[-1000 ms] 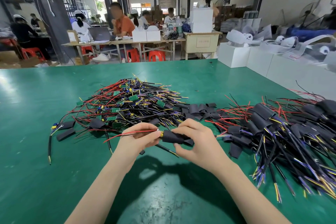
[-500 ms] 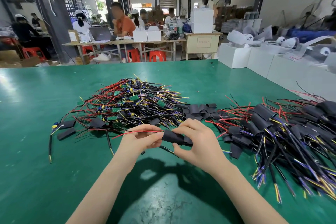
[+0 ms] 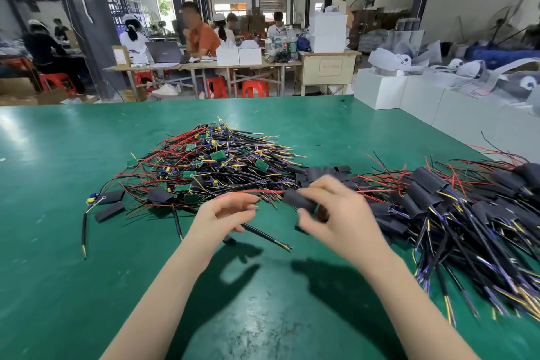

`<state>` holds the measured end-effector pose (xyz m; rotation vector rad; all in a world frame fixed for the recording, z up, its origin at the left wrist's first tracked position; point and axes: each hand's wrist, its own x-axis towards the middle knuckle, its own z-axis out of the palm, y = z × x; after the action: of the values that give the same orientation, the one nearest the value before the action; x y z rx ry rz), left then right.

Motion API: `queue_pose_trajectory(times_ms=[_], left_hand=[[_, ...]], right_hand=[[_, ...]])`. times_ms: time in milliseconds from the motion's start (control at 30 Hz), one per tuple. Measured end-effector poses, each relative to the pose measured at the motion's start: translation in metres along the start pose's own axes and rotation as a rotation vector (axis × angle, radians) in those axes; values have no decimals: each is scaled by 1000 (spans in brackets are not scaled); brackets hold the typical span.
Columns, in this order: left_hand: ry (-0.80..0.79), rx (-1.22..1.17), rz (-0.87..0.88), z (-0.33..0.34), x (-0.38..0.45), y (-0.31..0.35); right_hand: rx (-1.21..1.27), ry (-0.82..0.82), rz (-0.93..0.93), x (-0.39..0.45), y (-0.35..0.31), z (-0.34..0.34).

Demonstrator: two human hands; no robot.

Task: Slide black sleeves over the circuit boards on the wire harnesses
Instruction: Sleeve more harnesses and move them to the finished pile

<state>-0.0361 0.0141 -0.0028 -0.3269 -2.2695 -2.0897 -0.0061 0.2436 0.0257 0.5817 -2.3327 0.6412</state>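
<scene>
The right hand (image 3: 336, 210) pinches a black sleeve (image 3: 298, 199) at table (image 3: 58, 242) centre, its red wire (image 3: 257, 191) trailing toward 9 o'clock. The left hand (image 3: 225, 213) hangs relaxed, holding nothing. Bare harnesses (image 3: 210, 166) lie at 12 o'clock and the sleeved pile (image 3: 455, 213) at 3, likely separating finished work.

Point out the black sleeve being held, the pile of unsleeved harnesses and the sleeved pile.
Black soft sleeve (image 3: 295, 199): head view, its left end.
Unsleeved harness pile (image 3: 216, 161): head view, pile's middle.
Sleeved harness pile (image 3: 455, 207): head view, pile's middle.
</scene>
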Motion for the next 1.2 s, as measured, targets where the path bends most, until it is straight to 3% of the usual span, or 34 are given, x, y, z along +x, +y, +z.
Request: queue_pose_trajectory(times_ms=[100,200,300,400,467,567,633,767,867,1100,1200], left_hand=[[169,115,-37,-18,7,-9],[342,260,-24,-30,12,-15],[445,489,25,-38,14,-21],[501,764,13,-43,16,-29],[476,879,18,-45,17,-34],[456,947,23,-46,19,-38],[456,965,23,-48,19,-38],[433,1052,27,-58,21,-38],[321,1180,0,-65,23,-43],[431,1326,9,-65,27,-43],[394,1251,-23,-65,24,-40]], right_hand=[[-236,222,107,7,31,-35],[-438,385,380,3,70,-70],[-548,260,683,-8,102,-82],[-568,204,817,-18,109,-76],[-567,323,773,-16,100,-70],[-513,379,511,-4,74,-49],[-433,191,351,3,55,-25],[-389,-373,67,-6,33,29],[-393,-619,56,-14,31,48],[-440,-568,108,-12,34,38],[-376,-595,140,-11,34,32]])
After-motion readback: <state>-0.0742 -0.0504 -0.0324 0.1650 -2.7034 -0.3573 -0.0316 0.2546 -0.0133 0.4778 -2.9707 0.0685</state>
